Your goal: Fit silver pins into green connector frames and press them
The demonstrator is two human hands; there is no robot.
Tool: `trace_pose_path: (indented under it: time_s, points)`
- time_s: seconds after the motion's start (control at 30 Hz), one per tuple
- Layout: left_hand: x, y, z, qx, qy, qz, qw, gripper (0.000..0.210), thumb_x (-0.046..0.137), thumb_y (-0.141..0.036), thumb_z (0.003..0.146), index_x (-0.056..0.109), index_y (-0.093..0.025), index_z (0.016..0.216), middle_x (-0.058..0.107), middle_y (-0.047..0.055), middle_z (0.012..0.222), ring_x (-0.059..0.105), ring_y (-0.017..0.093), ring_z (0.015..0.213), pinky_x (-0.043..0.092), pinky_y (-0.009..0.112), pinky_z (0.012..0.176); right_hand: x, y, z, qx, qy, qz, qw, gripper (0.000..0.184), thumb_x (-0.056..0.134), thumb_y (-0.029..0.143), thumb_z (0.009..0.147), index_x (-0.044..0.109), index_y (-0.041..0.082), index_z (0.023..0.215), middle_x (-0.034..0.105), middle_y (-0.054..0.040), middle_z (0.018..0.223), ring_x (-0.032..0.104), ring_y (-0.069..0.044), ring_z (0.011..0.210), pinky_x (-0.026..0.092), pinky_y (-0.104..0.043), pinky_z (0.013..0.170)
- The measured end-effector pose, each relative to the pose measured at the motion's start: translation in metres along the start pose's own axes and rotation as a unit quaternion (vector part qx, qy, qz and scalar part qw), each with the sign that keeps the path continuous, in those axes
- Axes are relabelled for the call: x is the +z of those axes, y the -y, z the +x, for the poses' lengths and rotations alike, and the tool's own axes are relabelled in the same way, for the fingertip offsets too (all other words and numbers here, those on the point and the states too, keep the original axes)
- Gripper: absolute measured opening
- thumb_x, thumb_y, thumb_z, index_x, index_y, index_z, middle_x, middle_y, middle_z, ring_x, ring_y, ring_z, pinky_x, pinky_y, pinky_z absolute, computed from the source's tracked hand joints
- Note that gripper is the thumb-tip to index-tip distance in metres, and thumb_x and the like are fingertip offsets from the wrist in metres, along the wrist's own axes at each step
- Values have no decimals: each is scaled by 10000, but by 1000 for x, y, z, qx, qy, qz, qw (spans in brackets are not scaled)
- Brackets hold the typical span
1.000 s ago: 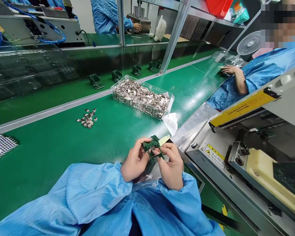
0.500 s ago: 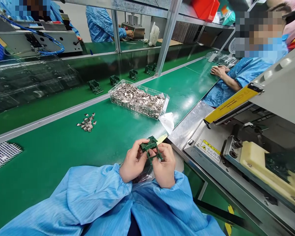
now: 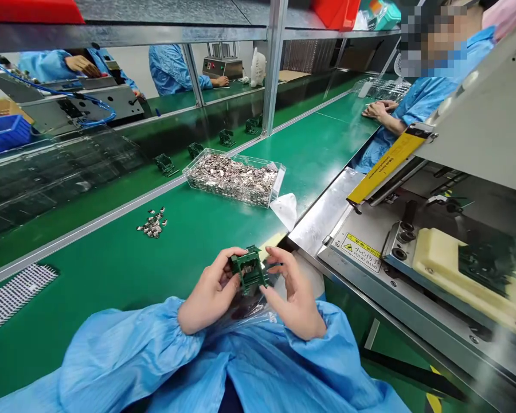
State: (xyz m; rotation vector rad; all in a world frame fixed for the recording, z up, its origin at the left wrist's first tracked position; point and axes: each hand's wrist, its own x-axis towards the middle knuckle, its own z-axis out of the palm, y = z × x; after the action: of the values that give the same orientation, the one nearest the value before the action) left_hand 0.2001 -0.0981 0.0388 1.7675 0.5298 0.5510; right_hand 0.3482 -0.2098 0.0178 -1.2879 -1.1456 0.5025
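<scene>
A small dark green plastic frame (image 3: 250,269) with an open middle is held upright over the front edge of the bench. My left hand (image 3: 212,292) pinches its left side between thumb and fingers. Beside its right side is my right hand (image 3: 294,295), fingers spread and curved, the thumb close to the frame's lower corner; whether the thumb touches it I cannot tell. A small pile of metal pieces (image 3: 153,223) lies on the green bench (image 3: 112,275) beyond my left hand. Further back stands a clear box (image 3: 234,179) full of similar metal pieces.
On the right is a machine with a yellow bar (image 3: 389,163) and a cream block (image 3: 438,258). A white-and-dark grid sheet (image 3: 19,295) lies at left. Several green frames (image 3: 166,164) stand behind the metal rail. A co-worker's hands (image 3: 379,109) rest at the far right.
The green frame has been turned, so its open middle faces me. My right hand has come away to the right and its fingers have spread, while my left hand keeps hold. The view has shifted.
</scene>
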Motion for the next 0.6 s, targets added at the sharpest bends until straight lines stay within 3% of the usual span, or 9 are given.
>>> trace_pose_path:
  time_s: [0.1, 0.27, 0.37, 0.4, 0.47, 0.5, 0.57, 0.6]
  points:
    - [2, -22, 5, 9, 77, 53, 996, 286, 476, -268, 947, 477, -206, 1226, 661, 75, 1060, 651, 174, 892, 532, 253, 761, -27, 17, -6, -58, 62, -47, 995, 702, 723, 244, 831, 389, 302, 1445, 501, -81, 1382, 486, -251, 1249, 464, -383, 1000]
    - [39, -61, 48, 104, 279, 74, 952, 427, 537, -220, 907, 494, -253, 1330, 701, 39, 895, 679, 166, 736, 533, 212, 581, -94, 46, -43, -78, -30, -125, 989, 645, 769, 382, 794, 498, 282, 1370, 560, -97, 1278, 550, -280, 1172, 494, -424, 979]
    - [86, -87, 91, 175, 370, 20, 912, 604, 628, -229, 862, 423, -262, 1430, 723, 76, 1034, 713, 204, 871, 580, 252, 659, -146, 59, -83, -62, -197, -179, 962, 583, 777, 448, 766, 576, 259, 1280, 606, -115, 1190, 589, -318, 1119, 517, -486, 948]
    - [105, -96, 106, 202, 366, 10, 908, 620, 647, -246, 852, 423, -253, 1430, 698, 99, 1151, 697, 230, 993, 590, 296, 763, -164, 62, -96, -52, -286, -195, 937, 588, 784, 465, 751, 584, 253, 1261, 609, -121, 1189, 596, -332, 1116, 514, -519, 949]
    - [150, -110, 134, 262, 321, 16, 910, 611, 682, -289, 824, 465, -209, 1390, 592, 142, 1348, 598, 280, 1208, 525, 397, 976, -198, 67, -117, -38, -474, -198, 857, 591, 786, 482, 729, 577, 261, 1235, 591, -121, 1236, 581, -361, 1155, 459, -611, 991]
    - [173, -117, 146, 287, 300, 32, 909, 633, 705, -312, 801, 475, -175, 1375, 547, 164, 1396, 545, 303, 1272, 469, 436, 1049, -214, 68, -124, -32, -539, -185, 821, 584, 788, 475, 720, 570, 270, 1222, 572, -119, 1273, 564, -371, 1183, 420, -646, 1015]
    - [216, -126, 166, 298, 288, 63, 908, 730, 746, -344, 756, 452, -104, 1379, 487, 215, 1438, 467, 343, 1339, 382, 480, 1122, -241, 70, -131, -16, -608, -160, 778, 584, 806, 444, 691, 562, 270, 1192, 537, -128, 1324, 537, -387, 1219, 361, -678, 1050]
    - [235, -130, 173, 290, 298, 74, 907, 768, 755, -351, 747, 431, -81, 1390, 475, 232, 1441, 455, 357, 1345, 374, 492, 1124, -253, 71, -131, -1, -612, -154, 775, 594, 819, 428, 675, 560, 260, 1183, 525, -141, 1337, 532, -396, 1225, 355, -676, 1057]
